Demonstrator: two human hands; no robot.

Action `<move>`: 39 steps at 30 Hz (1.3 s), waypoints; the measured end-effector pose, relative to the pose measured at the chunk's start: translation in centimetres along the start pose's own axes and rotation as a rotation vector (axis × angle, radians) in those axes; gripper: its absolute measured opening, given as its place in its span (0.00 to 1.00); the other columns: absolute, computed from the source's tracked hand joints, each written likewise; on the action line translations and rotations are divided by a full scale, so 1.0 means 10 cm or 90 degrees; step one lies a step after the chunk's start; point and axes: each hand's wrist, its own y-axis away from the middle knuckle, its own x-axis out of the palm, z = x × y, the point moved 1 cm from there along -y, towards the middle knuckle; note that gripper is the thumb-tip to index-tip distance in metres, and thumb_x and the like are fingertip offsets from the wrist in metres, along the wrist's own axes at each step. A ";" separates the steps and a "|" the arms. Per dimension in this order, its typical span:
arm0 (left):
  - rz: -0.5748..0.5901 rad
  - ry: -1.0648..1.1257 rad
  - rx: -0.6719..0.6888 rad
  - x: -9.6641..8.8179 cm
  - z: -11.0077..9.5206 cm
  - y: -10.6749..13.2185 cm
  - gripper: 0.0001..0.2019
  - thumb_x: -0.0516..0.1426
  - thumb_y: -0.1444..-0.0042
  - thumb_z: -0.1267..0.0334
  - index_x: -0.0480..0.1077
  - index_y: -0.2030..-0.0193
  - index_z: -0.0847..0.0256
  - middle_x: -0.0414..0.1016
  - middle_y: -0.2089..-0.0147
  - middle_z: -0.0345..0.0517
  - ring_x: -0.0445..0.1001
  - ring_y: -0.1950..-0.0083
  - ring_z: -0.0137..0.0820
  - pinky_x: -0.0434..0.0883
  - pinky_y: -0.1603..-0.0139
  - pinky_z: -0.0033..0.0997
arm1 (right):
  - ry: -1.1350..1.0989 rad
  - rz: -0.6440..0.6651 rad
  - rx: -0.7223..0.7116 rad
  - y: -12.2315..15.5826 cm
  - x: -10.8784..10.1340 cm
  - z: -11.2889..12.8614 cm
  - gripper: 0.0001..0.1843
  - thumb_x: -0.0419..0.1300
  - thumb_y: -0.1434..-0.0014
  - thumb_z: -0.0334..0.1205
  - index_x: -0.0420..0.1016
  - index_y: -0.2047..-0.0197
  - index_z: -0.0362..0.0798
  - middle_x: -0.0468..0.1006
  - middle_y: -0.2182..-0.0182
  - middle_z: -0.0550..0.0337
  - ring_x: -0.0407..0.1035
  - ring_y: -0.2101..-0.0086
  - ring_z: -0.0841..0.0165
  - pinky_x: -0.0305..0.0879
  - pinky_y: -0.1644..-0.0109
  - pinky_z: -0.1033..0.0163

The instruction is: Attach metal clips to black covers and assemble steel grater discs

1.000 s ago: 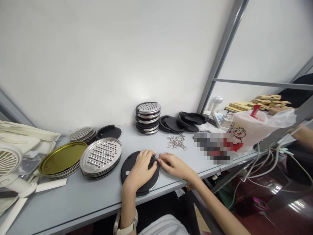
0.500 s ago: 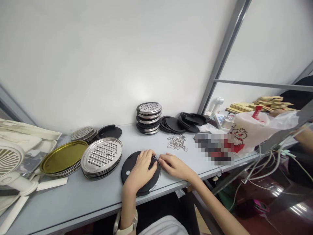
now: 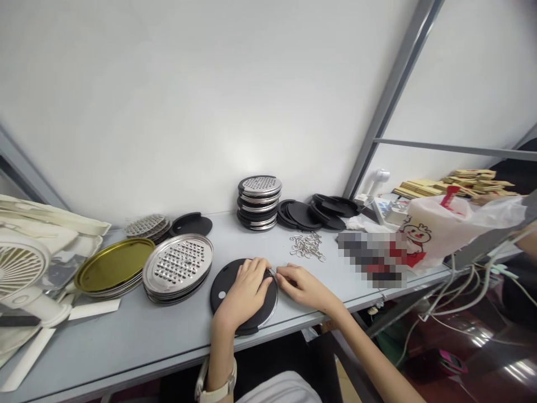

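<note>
A round black plastic cover [image 3: 219, 280] with a white spot and a metal rim along its right side lies near the table's front edge. Across its top rests my left hand [image 3: 244, 291], fingers curved over it, holding it down. My right hand [image 3: 300, 282] is at the cover's right edge, thumb and fingers pinched on a small metal ring [image 3: 271, 272], mostly hidden by the fingers. Behind my hands is a loose pile of similar metal rings [image 3: 308, 245]. To the left sits a stack of round metal graters [image 3: 178, 266].
A stack of graters with black covers [image 3: 259, 201] stands by the wall, beside loose black covers [image 3: 304, 214]. Gold discs [image 3: 115, 263] and a white fan [image 3: 20, 274] are on the left. At right are a plastic bag [image 3: 436, 229] and hanging cables [image 3: 451, 291].
The view has shifted slightly, so most things appear a little further right. Both hands stay at the black cover, with the right fingers still at the ring.
</note>
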 end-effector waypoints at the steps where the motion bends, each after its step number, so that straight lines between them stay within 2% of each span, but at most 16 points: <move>1: 0.001 -0.002 0.002 0.00 0.00 0.00 0.06 0.45 0.34 0.64 0.61 0.54 0.56 0.66 0.52 0.44 0.62 0.49 0.37 0.61 0.46 0.42 | 0.000 0.002 -0.001 0.00 0.00 0.00 0.15 0.45 0.35 0.35 0.51 0.75 0.49 0.55 0.81 0.70 0.50 0.78 0.73 0.56 0.60 0.65; 8: 0.005 -0.008 0.009 0.02 0.03 -0.01 0.06 0.45 0.34 0.64 0.61 0.54 0.56 0.65 0.53 0.43 0.61 0.50 0.37 0.61 0.47 0.42 | -0.006 0.006 0.011 0.00 -0.01 0.01 0.15 0.47 0.38 0.34 0.49 0.76 0.49 0.52 0.82 0.72 0.49 0.79 0.74 0.57 0.58 0.64; 20: 0.019 0.010 0.008 -0.01 0.00 0.00 0.06 0.45 0.34 0.64 0.61 0.55 0.55 0.67 0.53 0.42 0.62 0.50 0.36 0.61 0.47 0.41 | -0.015 0.003 0.011 0.01 0.00 -0.02 0.16 0.47 0.35 0.36 0.55 0.75 0.48 0.55 0.81 0.72 0.50 0.79 0.74 0.58 0.55 0.63; 26: 0.015 0.006 0.008 -0.01 -0.01 0.00 0.07 0.45 0.34 0.64 0.62 0.55 0.55 0.68 0.53 0.43 0.62 0.51 0.36 0.61 0.48 0.40 | -0.020 -0.006 0.012 0.00 0.00 0.00 0.17 0.45 0.32 0.38 0.60 0.74 0.48 0.60 0.80 0.69 0.53 0.77 0.73 0.59 0.56 0.63; 33: 0.011 0.003 0.008 -0.01 -0.02 0.01 0.07 0.44 0.34 0.64 0.62 0.55 0.56 0.68 0.53 0.44 0.62 0.51 0.37 0.62 0.48 0.41 | -0.007 -0.004 0.019 0.01 0.00 -0.01 0.17 0.45 0.32 0.40 0.61 0.73 0.48 0.61 0.80 0.68 0.54 0.77 0.72 0.60 0.59 0.63; 39: 0.007 0.003 0.014 -0.01 -0.01 0.02 0.07 0.45 0.34 0.65 0.62 0.54 0.55 0.68 0.52 0.44 0.63 0.51 0.36 0.61 0.48 0.40 | -0.006 0.008 0.024 0.00 0.01 -0.02 0.18 0.45 0.32 0.41 0.60 0.74 0.48 0.60 0.80 0.68 0.54 0.77 0.73 0.60 0.56 0.62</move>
